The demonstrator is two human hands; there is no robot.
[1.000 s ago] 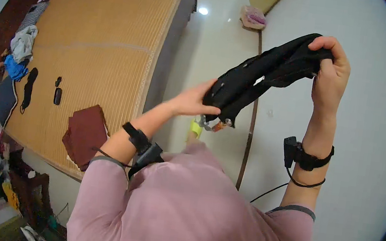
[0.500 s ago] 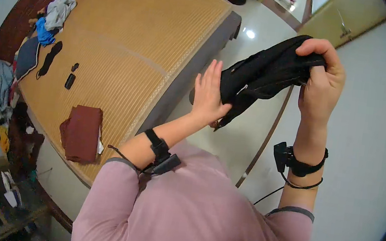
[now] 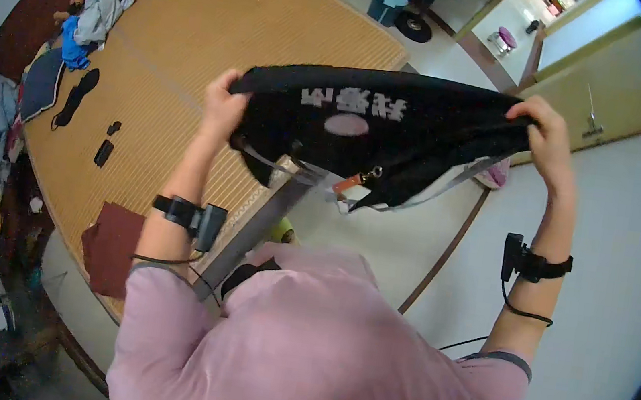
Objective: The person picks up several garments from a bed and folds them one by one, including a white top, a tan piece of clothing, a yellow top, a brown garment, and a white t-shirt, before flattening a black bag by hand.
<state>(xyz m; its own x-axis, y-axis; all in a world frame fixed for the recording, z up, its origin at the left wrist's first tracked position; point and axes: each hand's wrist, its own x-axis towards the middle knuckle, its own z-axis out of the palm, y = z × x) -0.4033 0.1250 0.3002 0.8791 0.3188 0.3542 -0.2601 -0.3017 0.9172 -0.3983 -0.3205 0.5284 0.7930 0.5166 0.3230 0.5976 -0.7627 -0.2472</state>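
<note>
A black cloth piece (image 3: pixel 283 118) is stretched out in the air before me. It bears a pale print and a pinkish oval, both upside down to me, and looks like a bag, though I cannot be sure. Grey edging or straps hang along its lower side, with an orange tab (image 3: pixel 349 183) and a small metal clasp (image 3: pixel 373 173). My left hand (image 3: pixel 224 106) is closed on its left upper corner. The right upper corner is pinched in my right hand (image 3: pixel 543 136). Both wrists wear black straps with small devices and cables.
On my left lies a bed with a woven mat (image 3: pixel 205 31). A folded maroon cloth (image 3: pixel 113 250), a small black case (image 3: pixel 103 154) and piled clothes (image 3: pixel 106 14) rest on it. A blue bin (image 3: pixel 388 5) stands beyond its far end. A wall (image 3: pixel 610 278) rises at right.
The black cloth has gone from bunched to spread wide, showing its print and clasp. My left hand, flat against it before, has moved left and closed on a corner.
</note>
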